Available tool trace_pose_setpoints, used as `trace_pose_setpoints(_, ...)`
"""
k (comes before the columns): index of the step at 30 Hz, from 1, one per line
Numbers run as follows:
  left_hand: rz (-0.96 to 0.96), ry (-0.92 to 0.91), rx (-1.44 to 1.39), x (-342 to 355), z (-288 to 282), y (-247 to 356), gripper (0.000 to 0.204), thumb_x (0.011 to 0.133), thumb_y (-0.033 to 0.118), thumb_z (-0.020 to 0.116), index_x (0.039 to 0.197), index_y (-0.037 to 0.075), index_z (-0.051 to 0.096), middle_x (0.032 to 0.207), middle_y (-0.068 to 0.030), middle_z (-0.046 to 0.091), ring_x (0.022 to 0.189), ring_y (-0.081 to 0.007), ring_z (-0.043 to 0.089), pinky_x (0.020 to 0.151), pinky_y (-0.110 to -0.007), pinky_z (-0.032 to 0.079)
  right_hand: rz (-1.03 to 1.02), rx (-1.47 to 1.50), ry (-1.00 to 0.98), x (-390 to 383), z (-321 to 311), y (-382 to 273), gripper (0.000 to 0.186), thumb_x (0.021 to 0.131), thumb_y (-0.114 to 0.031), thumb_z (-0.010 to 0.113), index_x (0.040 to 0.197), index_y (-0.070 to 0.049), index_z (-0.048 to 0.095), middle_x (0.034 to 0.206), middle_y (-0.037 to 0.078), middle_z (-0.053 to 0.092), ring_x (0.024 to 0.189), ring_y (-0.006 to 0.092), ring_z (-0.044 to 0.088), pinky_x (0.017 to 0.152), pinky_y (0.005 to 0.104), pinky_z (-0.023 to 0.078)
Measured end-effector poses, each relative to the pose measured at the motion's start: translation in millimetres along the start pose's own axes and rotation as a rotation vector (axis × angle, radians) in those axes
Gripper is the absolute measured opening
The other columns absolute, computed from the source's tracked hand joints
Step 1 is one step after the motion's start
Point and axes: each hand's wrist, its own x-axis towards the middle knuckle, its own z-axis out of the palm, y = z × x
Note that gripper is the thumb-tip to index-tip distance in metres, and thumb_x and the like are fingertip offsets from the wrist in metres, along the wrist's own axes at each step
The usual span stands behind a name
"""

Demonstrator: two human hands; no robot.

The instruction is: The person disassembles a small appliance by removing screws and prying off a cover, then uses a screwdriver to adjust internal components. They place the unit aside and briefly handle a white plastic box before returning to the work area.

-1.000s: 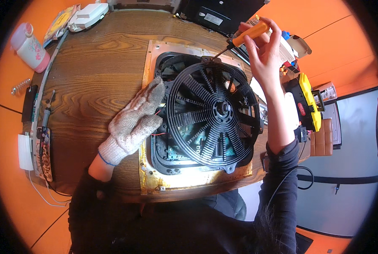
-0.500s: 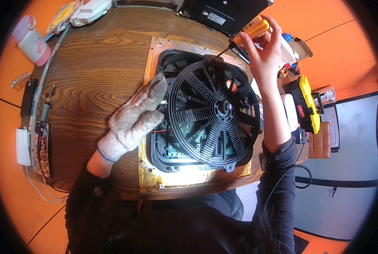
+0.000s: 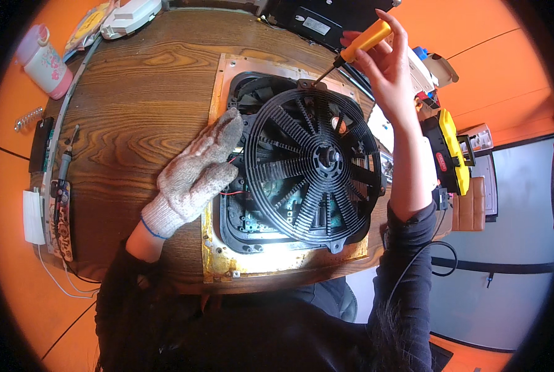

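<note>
A round black fan with a ribbed guard [image 3: 326, 158] lies tilted over a black housing set in a rusty metal panel [image 3: 227, 260]. Wearing a pale knitted glove, my left hand [image 3: 196, 167] rests at the fan's left edge, fingers extended and thumb apart. Its fingertips come up to a mounting tab there; whether they press on it I cannot tell. At the far right my right hand [image 3: 388, 71], bare, pinches the handle of a yellow screwdriver [image 3: 370, 40]. The shaft slants down to the tab at the fan's top. Red wires [image 3: 230, 193] show beside the left thumb, with green circuit board beneath the guard.
The panel lies on a brown wooden table [image 3: 122, 124]. A soldering iron [image 3: 66, 161] and a pink-white bottle [image 3: 44, 68] stand toward the left edge. A black case [image 3: 320, 22] is at the back. To the right sits a yellow-and-black box [image 3: 451, 152].
My right hand has shifted its fingers on the screwdriver, opening and spreading them somewhat around the handle; the tip stays at the top tab. The left hand has barely moved.
</note>
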Motion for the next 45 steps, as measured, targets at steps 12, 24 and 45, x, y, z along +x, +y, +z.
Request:
trace_pose_setpoints(12,0.096,-0.042,0.136,1.1,-1.2,-1.4,0.058,0.096,0.032,0.051,0.146,0.005,0.036,0.154,-0.0136,0.029,0.144,-0.0252,0.023,0.117,-0.035,0.014,0.073,-0.229,0.150,-6.8,5.1,-8.7,0.061,0.091,-0.009,0.063,0.139,-0.014,0.026,0.105,0.020,0.066,0.105,0.0260,0.065,0.090,0.0369,0.054)
trace_pose_setpoints(24,-0.020,0.011,-0.018,1.0,-0.1,-1.9,0.056,0.096,0.029,0.052,0.145,0.006,0.037,0.152,-0.0136,0.033,0.142,-0.0256,0.027,0.116,-0.034,0.017,-0.056,-0.197,0.026,4.2,6.1,-2.1,0.065,0.092,-0.007,0.063,0.143,-0.015,0.023,0.111,0.019,0.064,0.106,0.0259,0.065,0.091,0.0380,0.053)
trace_pose_setpoints(45,-0.005,0.013,0.079,1.7,1.4,-3.2,0.057,0.093,0.000,0.042,0.148,0.006,0.028,0.150,-0.0061,0.036,0.131,-0.0108,0.042,0.085,-0.016,0.046,-0.039,-0.202,-0.077,10.9,-6.7,-7.1,0.056,0.091,-0.010,0.063,0.138,-0.014,0.033,0.109,0.018,0.066,0.104,0.0238,0.065,0.088,0.0357,0.054)
